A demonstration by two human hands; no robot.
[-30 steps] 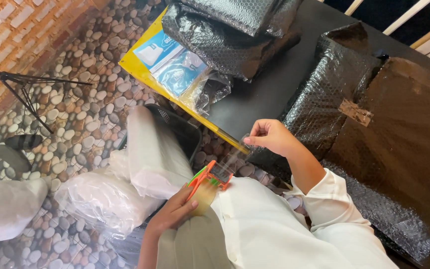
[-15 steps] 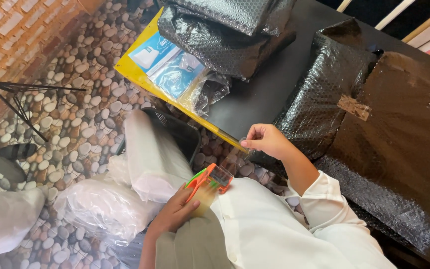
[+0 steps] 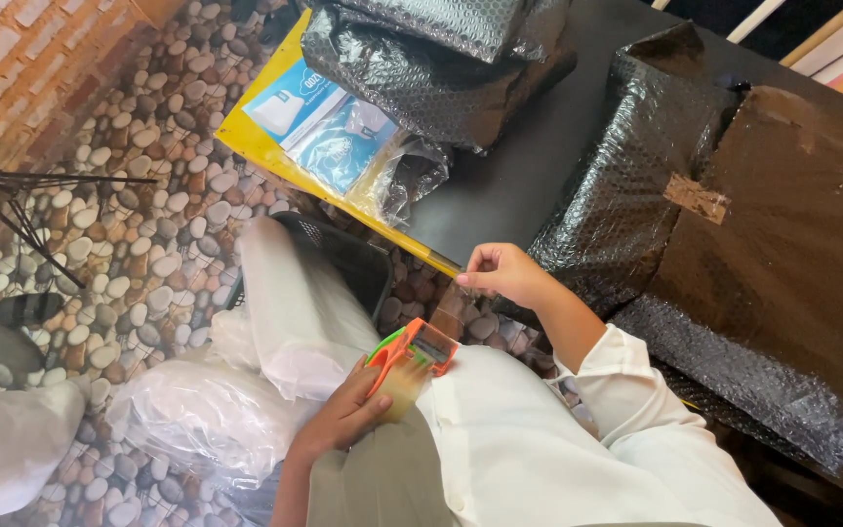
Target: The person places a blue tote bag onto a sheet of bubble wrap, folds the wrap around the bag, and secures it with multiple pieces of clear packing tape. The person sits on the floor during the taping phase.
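Head view. A black table [image 3: 539,166] fills the upper right. On it, at 3 o'clock, lies a large parcel [image 3: 734,283] in black bubble wrap with a brown tape patch; at 12 o'clock lies a second black bubble-wrapped bundle [image 3: 431,59]. At 11 o'clock a yellow board [image 3: 256,146] carries blue-and-white packets [image 3: 324,122] in clear bags. The floor [image 3: 119,224] has a pebble pattern; a black tripod [image 3: 21,210] stands at 9 o'clock, and white plastic bags [image 3: 275,342] lie at 7 o'clock over a dark basket [image 3: 343,254].

The left hand [image 3: 343,420], at 6 o'clock, is closed around an orange-and-green tape dispenser [image 3: 410,353] held over the person's lap. The right hand [image 3: 504,273], just right of centre, has thumb and fingers pinched together on the free end of the clear tape [image 3: 451,307], which runs from the dispenser up to it. The parcel lies just beside the right hand, at its 3 o'clock; whether they touch cannot be told.
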